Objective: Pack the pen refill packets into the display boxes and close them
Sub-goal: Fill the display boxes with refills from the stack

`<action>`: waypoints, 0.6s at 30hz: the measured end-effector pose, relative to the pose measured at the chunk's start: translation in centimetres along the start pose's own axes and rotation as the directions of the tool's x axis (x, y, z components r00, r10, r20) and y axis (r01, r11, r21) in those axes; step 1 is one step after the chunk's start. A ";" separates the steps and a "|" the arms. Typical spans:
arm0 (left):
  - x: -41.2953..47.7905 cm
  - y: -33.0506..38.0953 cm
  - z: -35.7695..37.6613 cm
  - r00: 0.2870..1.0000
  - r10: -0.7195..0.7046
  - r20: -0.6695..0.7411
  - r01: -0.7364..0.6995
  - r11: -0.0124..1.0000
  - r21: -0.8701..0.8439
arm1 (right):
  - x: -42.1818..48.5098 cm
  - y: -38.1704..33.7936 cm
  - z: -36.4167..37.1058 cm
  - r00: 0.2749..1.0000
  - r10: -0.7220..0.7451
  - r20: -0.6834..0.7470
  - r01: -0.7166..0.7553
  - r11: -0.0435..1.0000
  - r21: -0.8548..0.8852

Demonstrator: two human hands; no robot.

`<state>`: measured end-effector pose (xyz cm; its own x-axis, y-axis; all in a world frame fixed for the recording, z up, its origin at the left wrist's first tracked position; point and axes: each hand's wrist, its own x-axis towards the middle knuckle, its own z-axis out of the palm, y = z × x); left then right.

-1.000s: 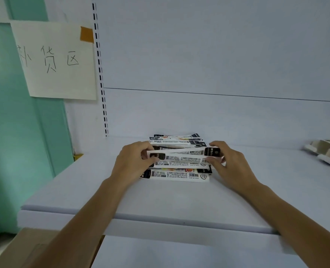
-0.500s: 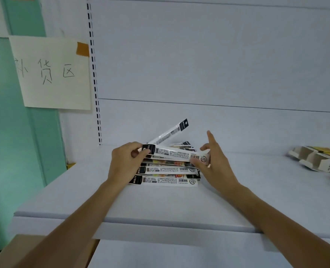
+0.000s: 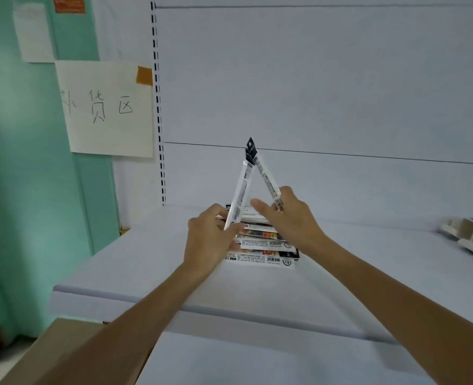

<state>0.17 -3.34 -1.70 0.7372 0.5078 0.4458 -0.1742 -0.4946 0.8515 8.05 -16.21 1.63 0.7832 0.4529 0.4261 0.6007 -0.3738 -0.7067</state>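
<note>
the left hand (image 3: 210,237) pinches the low end of a thin packet (image 3: 241,188), and the right hand (image 3: 290,218) pinches the low end of a second packet (image 3: 268,182). both lean up above the hands, dark tops touching. the pile of packets (image 3: 260,245) lies on the shelf (image 3: 146,268) just under both hands. they look light, bendy and slippery, so i would hold them nearer the middle. the display boxes (image 3: 471,237) sit far out past the right hand.
</note>
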 end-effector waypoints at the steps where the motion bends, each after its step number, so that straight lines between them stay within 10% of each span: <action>1: -0.6 0.3 0.5 0.998 0.026 0.049 -0.029 0.998 0.062 | -0.2 -0.5 0.8 0.999 -0.016 0.039 0.017 0.999 -0.029; 8: -1.9 -0.5 -0.3 0.961 0.054 0.270 -0.081 0.993 0.089 | -1.1 -0.9 2.5 0.956 -0.086 0.280 0.137 0.976 -0.168; 12: -2.2 -0.5 -2.5 0.807 0.076 0.585 -0.076 0.997 -0.025 | -1.6 -0.4 1.9 0.864 -0.094 0.494 0.122 0.992 -0.025; 16: -0.9 0.1 -5.0 0.908 0.310 0.282 -0.380 0.894 0.239 | -0.7 0.1 0.7 0.911 -0.085 0.404 0.199 0.948 -0.248; 18: -0.1 0.4 -6.4 0.785 0.566 0.252 -0.605 0.614 0.506 | -0.6 0.5 0.3 0.903 -0.130 0.409 0.314 0.850 -0.422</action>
<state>-4.12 0.92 0.36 0.6450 -0.0592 0.7619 -0.2226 -0.9683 0.1132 7.79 -16.40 0.81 0.5634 0.7888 0.2458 0.8245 -0.5176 -0.2288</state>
